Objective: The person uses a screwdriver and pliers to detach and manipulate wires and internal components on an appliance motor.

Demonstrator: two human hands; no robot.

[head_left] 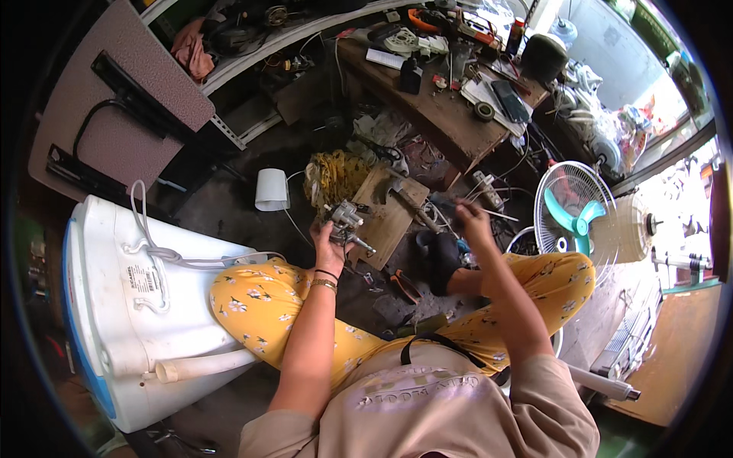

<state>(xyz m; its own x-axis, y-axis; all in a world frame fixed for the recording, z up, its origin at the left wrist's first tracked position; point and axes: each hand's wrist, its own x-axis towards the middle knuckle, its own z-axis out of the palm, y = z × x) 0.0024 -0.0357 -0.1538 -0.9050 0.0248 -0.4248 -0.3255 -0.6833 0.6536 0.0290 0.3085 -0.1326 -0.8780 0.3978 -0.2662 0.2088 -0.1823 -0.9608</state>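
My left hand [330,243] grips a small metal fan motor [347,217] with a shaft sticking out of it, held above the near left edge of a wooden board [385,229]. A hammer [412,201] lies across that board. To the right, my right hand [475,223] is raised past the board with its fingers closed; what they hold, if anything, is too dark and small to make out. Orange-handled pliers [405,287] rest on the floor between my legs. Beyond the motor lies a bundled yellow patterned cloth [327,177].
A standing fan with teal blades [574,214] is close on my right. On my left lies a large white appliance body [175,267] with a grey cord. A white cylindrical cover [272,189] sits ahead on the floor. The cluttered wooden table [427,114] stands at the far side.
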